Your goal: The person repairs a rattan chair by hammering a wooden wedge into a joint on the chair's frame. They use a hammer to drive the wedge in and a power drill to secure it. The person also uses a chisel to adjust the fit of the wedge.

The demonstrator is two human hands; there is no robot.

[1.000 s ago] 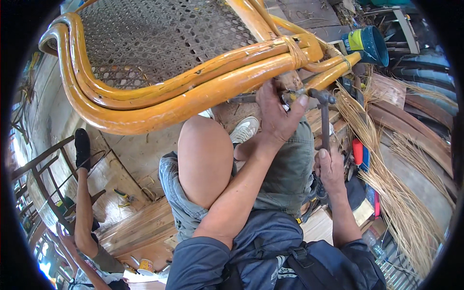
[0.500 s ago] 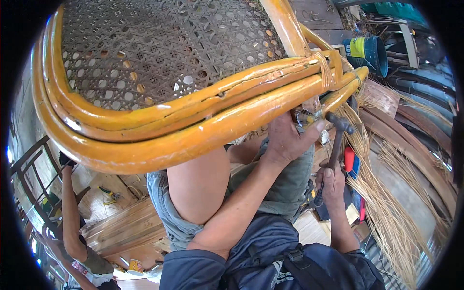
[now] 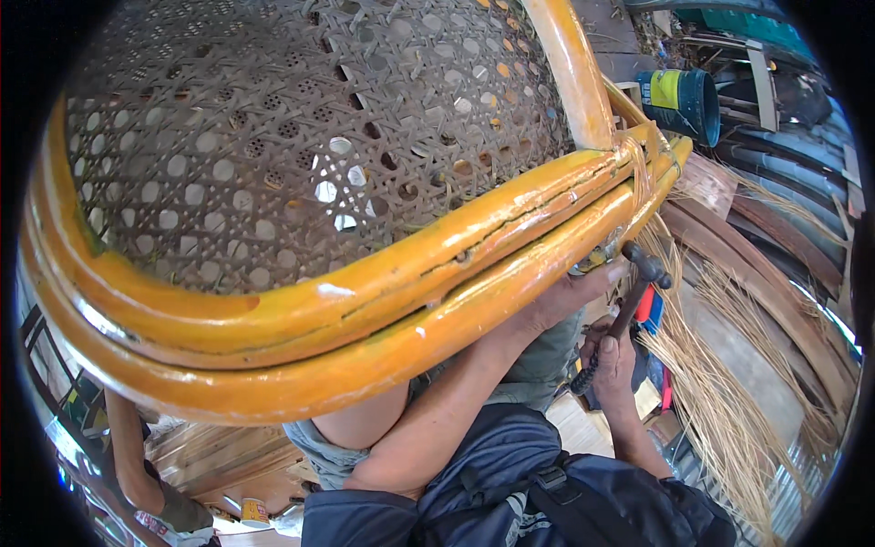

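A large glossy orange-yellow rattan frame [image 3: 392, 342], with a woven cane panel [image 3: 301, 118], lies tilted across my lap. At its right end, cane strips [image 3: 642, 173] bind the poles together. My left hand [image 3: 570, 296] reaches under the frame near that end. Its fingers are curled around a small tool-like thing with yellowish and dark parts [image 3: 597, 257], mostly hidden by the frame. My right hand [image 3: 611, 363] grips a hammer [image 3: 625, 312] by its dark handle. The hammer head is right beside my left thumb, just below the bound corner.
Long loose cane strands [image 3: 720, 392] hang at the right. Behind them lie curved brown boards [image 3: 729, 242] and a dark blue bucket [image 3: 694, 105]. A red-handled tool [image 3: 643, 305] rests near the hammer. Another person's arm [image 3: 135, 456] shows at lower left, by a wooden surface [image 3: 210, 451].
The rattan frame has tilted and come lower on the left, covering more of my legs and left hand. The hammer head has shifted slightly down, staying close to my left thumb.
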